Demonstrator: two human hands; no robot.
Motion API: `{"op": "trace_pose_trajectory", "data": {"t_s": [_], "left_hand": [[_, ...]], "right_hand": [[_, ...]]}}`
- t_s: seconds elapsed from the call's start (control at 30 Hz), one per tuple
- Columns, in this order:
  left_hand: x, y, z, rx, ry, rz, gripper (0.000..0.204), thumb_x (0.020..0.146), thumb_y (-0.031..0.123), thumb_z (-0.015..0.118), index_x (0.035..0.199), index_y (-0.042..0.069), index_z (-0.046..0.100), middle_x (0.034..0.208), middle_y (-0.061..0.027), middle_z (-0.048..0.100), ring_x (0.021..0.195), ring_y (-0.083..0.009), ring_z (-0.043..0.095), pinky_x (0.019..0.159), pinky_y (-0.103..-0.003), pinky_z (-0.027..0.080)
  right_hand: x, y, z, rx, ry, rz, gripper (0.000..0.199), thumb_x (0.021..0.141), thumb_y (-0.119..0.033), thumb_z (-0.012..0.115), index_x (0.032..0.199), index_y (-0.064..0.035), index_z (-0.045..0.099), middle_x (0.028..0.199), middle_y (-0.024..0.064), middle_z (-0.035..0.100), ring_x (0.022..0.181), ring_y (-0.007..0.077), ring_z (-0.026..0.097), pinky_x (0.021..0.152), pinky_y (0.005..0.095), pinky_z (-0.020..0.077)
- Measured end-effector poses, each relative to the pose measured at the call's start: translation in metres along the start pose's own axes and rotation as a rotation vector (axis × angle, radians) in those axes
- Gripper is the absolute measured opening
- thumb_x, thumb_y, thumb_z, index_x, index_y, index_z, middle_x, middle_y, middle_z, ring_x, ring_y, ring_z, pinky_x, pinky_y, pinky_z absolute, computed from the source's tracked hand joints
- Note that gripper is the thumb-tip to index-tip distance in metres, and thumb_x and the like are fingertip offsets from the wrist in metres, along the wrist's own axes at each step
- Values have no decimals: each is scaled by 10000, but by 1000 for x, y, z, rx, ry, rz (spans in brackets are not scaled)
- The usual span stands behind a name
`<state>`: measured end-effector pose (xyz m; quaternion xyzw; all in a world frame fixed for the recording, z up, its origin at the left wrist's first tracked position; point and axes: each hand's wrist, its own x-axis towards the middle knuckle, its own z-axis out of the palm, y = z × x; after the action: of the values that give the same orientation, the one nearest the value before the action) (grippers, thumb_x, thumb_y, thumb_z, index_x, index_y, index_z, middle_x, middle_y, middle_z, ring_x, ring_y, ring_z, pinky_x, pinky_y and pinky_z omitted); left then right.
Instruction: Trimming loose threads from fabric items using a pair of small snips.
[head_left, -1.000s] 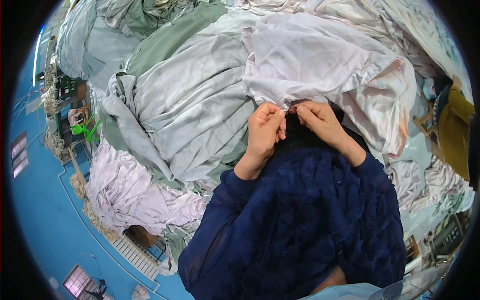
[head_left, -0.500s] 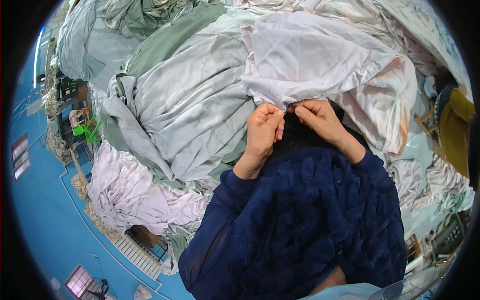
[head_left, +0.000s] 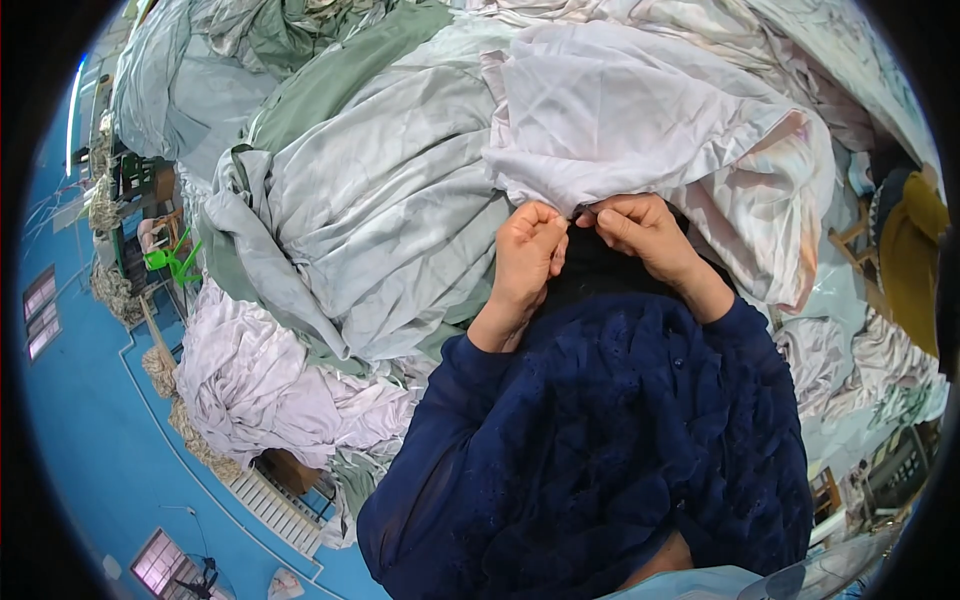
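Observation:
A pale pinkish-white cloth (head_left: 620,110) lies spread before me, its near edge reaching down to my fingers. My left hand (head_left: 528,255) is closed in a pinch at that edge, with thumb and forefinger together. Just to its right, my right hand (head_left: 645,238) is also closed, thumb against bent fingers, its tips close to the left ones. Whatever is between the right fingertips is too small to make out. The cloth's right part folds over, showing a faint peach and grey print. Dark cloth (head_left: 590,270) covers my lap below the hands.
Pale grey-green fabric (head_left: 390,200) is heaped to the left, with darker green cloth (head_left: 350,75) behind. A lilac-white pile (head_left: 270,380) lies lower left. At far left are a green plastic stool (head_left: 175,260) and blue floor (head_left: 80,420). A mustard cloth (head_left: 910,260) hangs at far right.
Both hands have shifted very slightly upward. The right fingertips have turned a little and stand slightly farther from the left ones. The cloth has barely moved.

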<state>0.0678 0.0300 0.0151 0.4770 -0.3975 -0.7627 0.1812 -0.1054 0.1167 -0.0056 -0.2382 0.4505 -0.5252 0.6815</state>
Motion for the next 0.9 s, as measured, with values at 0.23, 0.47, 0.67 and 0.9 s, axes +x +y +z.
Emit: {"op": "trace_pose_trajectory", "data": {"t_s": [0.23,0.47,0.67,0.9], "left_hand": [[2,-4,-3,-23,-21,50,127,949,65,564,834,32,519,565,4,490,416,-54,390,401,-199,302],[-1,-2,-2,-48,-21,13,106,943,47,567,848,27,526,561,5,487,409,-49,386,394,-196,294],[0,-2,-4,-47,-28,8,106,939,50,575,848,26,528,561,5,490,407,-49,388,394,-192,297],[-1,2,-10,-119,-74,-43,111,939,57,579,842,23,536,575,1,507,417,-49,401,401,-190,306]], "right_hand": [[0,3,-4,58,-6,31,291,986,-260,567,1055,-10,699,665,-61,502,563,22,395,512,182,302],[1,6,-6,32,28,34,294,985,-265,569,1052,-11,701,666,-62,509,568,18,400,516,177,307],[1,5,-8,69,31,35,293,987,-271,567,1047,-18,702,664,-65,504,560,16,393,503,177,297],[-1,4,-9,94,20,82,277,986,-265,566,1039,-33,708,673,-62,515,567,15,401,516,170,307]]}}
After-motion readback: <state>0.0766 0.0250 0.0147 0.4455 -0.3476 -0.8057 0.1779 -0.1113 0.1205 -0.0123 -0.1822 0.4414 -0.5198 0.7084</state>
